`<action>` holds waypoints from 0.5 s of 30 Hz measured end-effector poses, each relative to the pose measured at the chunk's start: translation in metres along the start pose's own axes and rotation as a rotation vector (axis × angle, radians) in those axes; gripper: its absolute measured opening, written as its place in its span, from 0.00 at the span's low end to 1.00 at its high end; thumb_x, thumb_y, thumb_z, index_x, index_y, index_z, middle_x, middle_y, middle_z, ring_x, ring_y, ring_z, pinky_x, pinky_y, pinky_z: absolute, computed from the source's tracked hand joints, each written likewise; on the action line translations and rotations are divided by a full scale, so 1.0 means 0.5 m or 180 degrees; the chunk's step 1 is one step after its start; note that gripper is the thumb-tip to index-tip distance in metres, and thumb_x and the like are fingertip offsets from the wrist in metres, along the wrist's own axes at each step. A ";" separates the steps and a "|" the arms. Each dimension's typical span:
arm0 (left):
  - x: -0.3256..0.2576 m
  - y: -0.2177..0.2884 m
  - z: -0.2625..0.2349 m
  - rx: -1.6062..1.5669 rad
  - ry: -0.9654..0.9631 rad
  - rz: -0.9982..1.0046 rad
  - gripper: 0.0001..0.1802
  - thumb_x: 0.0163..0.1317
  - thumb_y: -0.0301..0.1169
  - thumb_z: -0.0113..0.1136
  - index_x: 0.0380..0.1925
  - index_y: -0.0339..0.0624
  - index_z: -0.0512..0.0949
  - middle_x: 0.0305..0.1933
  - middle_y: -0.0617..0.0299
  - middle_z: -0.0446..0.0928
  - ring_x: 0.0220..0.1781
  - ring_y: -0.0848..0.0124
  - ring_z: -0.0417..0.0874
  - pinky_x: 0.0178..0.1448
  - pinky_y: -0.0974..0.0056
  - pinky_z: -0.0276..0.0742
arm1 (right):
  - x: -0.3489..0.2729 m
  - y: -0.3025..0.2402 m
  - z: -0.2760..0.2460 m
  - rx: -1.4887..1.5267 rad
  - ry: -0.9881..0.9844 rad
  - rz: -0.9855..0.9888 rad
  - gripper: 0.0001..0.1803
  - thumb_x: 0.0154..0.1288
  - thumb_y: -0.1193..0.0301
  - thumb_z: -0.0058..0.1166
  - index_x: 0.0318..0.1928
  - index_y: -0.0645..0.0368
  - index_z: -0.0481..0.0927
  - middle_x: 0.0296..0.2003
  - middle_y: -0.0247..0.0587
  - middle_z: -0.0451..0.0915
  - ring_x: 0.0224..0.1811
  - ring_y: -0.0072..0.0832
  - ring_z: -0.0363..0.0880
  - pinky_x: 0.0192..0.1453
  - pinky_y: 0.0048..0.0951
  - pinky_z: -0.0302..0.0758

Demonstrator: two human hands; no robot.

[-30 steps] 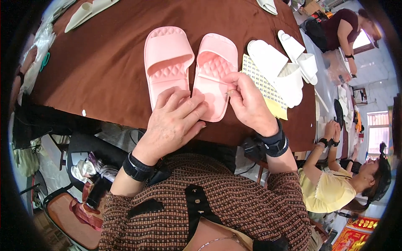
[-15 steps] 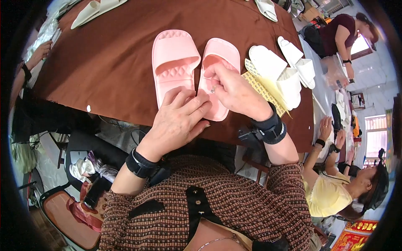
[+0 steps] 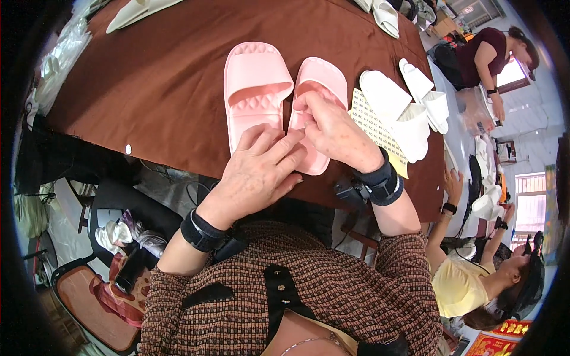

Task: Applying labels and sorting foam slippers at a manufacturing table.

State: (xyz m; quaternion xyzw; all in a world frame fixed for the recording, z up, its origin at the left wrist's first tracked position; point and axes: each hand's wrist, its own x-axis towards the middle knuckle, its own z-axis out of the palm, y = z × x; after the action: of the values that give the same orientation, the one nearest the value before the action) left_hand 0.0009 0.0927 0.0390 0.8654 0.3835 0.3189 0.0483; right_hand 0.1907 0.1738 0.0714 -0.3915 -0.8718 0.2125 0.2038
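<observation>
Two pink slippers lie side by side on the brown-covered table, toes pointing away: the left slipper (image 3: pixel 261 71) and the right slipper (image 3: pixel 321 77). My left hand (image 3: pixel 255 169) rests across the heel of the left one, fingers spread, their tips reaching toward the right slipper's inner edge. Bent over the right slipper is my right hand (image 3: pixel 341 130), its fingers curled together at the footbed just behind the strap. Whatever sits between those fingertips is too small or hidden to make out. A yellowish sheet of printed labels (image 3: pixel 371 124) lies beside it, partly under white slippers (image 3: pixel 386 95).
Another white pair (image 3: pixel 419 80) lies further right. More pale slippers sit along the far edge, including one at top left (image 3: pixel 139 12). Clear plastic bags (image 3: pixel 65 65) gather at the left edge. Two people (image 3: pixel 469 288) (image 3: pixel 484 56) work on the right. A chair (image 3: pixel 98 311) holds cloths.
The view has shifted slightly, and the label sheet lies flatter beside the white slippers. My hands keep nearly the same pose over the pink slippers. The person in yellow has moved their arms.
</observation>
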 end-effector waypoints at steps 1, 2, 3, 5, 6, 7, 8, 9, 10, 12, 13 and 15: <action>0.000 0.000 0.000 0.0003 -0.0002 -0.0003 0.21 0.50 0.36 0.69 0.45 0.44 0.77 0.60 0.60 0.73 0.58 0.59 0.72 0.67 0.50 0.65 | 0.000 0.001 0.002 -0.0010 0.0059 -0.0068 0.12 0.64 0.78 0.49 0.47 0.63 0.71 0.39 0.57 0.80 0.47 0.52 0.79 0.51 0.45 0.75; -0.001 0.001 0.001 0.0021 -0.0006 -0.0003 0.22 0.50 0.36 0.69 0.46 0.44 0.77 0.60 0.60 0.73 0.58 0.59 0.72 0.67 0.50 0.65 | 0.000 0.001 0.003 -0.0020 0.0119 -0.0135 0.12 0.63 0.78 0.49 0.47 0.63 0.71 0.39 0.58 0.80 0.46 0.52 0.79 0.50 0.45 0.75; -0.001 0.001 0.001 0.0039 -0.0010 -0.0004 0.22 0.50 0.36 0.69 0.46 0.44 0.77 0.59 0.59 0.73 0.58 0.59 0.72 0.67 0.50 0.65 | 0.000 -0.001 0.003 -0.0016 0.0120 -0.0138 0.12 0.63 0.78 0.49 0.47 0.63 0.71 0.39 0.58 0.80 0.46 0.52 0.79 0.50 0.45 0.75; 0.000 0.001 0.002 0.0060 -0.0039 0.0003 0.22 0.50 0.36 0.69 0.46 0.44 0.77 0.58 0.59 0.73 0.57 0.59 0.72 0.67 0.50 0.65 | -0.004 -0.007 0.001 -0.0094 -0.0138 0.0182 0.13 0.66 0.77 0.45 0.50 0.65 0.70 0.46 0.56 0.77 0.51 0.50 0.77 0.55 0.42 0.73; 0.001 0.000 0.002 0.0084 -0.0063 0.0007 0.23 0.50 0.36 0.69 0.46 0.44 0.76 0.57 0.59 0.74 0.57 0.59 0.72 0.67 0.50 0.65 | -0.004 -0.006 0.004 -0.0092 -0.0136 0.0184 0.13 0.66 0.77 0.45 0.50 0.65 0.70 0.46 0.56 0.77 0.51 0.50 0.77 0.55 0.42 0.73; 0.002 0.001 0.001 0.0082 -0.0066 0.0014 0.23 0.50 0.36 0.69 0.46 0.44 0.76 0.57 0.59 0.74 0.57 0.59 0.72 0.67 0.50 0.65 | -0.005 -0.003 0.007 -0.0164 -0.0044 0.0066 0.12 0.66 0.77 0.46 0.49 0.65 0.70 0.45 0.56 0.77 0.51 0.50 0.76 0.55 0.43 0.73; 0.004 0.002 0.000 0.0083 -0.0080 0.0018 0.23 0.50 0.36 0.69 0.46 0.44 0.76 0.57 0.59 0.74 0.57 0.59 0.72 0.66 0.50 0.65 | -0.006 0.000 0.009 -0.0235 0.0049 -0.0053 0.11 0.66 0.77 0.47 0.48 0.64 0.70 0.45 0.56 0.77 0.51 0.51 0.75 0.55 0.43 0.72; 0.006 0.003 -0.002 0.0084 -0.0093 0.0023 0.23 0.50 0.36 0.69 0.46 0.44 0.76 0.56 0.59 0.74 0.56 0.59 0.72 0.66 0.51 0.65 | -0.008 0.003 0.011 -0.0237 0.0054 -0.0049 0.11 0.66 0.77 0.47 0.48 0.64 0.70 0.45 0.56 0.77 0.51 0.51 0.75 0.55 0.43 0.72; 0.007 0.004 -0.003 0.0084 -0.0095 0.0025 0.23 0.50 0.36 0.69 0.46 0.44 0.76 0.56 0.59 0.74 0.56 0.59 0.72 0.66 0.51 0.65 | -0.011 0.007 0.012 -0.0222 0.0134 -0.0115 0.10 0.65 0.77 0.48 0.47 0.64 0.70 0.43 0.55 0.77 0.50 0.51 0.74 0.55 0.43 0.72; 0.008 0.006 -0.005 0.0109 -0.0086 0.0018 0.23 0.49 0.35 0.70 0.46 0.44 0.76 0.56 0.59 0.74 0.56 0.59 0.72 0.65 0.51 0.66 | -0.014 0.012 0.016 -0.0206 0.0218 -0.0179 0.10 0.65 0.78 0.49 0.46 0.64 0.70 0.42 0.55 0.76 0.50 0.51 0.74 0.55 0.44 0.71; 0.008 0.006 -0.005 0.0111 -0.0089 0.0021 0.23 0.49 0.35 0.70 0.46 0.44 0.76 0.56 0.59 0.74 0.56 0.59 0.72 0.65 0.51 0.66 | -0.016 0.013 0.018 -0.0150 0.0273 -0.0183 0.10 0.65 0.78 0.49 0.46 0.64 0.70 0.41 0.54 0.76 0.49 0.51 0.74 0.54 0.44 0.71; 0.008 0.006 -0.007 0.0151 -0.0107 0.0030 0.23 0.49 0.35 0.70 0.46 0.44 0.75 0.56 0.59 0.74 0.55 0.59 0.72 0.64 0.52 0.66 | -0.017 0.012 0.020 -0.0091 0.0335 -0.0186 0.10 0.65 0.78 0.49 0.46 0.64 0.70 0.40 0.53 0.75 0.48 0.50 0.74 0.54 0.44 0.71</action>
State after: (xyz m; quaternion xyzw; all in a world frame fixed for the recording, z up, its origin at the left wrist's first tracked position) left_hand 0.0028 0.0927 0.0446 0.8734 0.3859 0.2953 0.0327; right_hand 0.1943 0.1691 0.0585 -0.3794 -0.8739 0.1732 0.2499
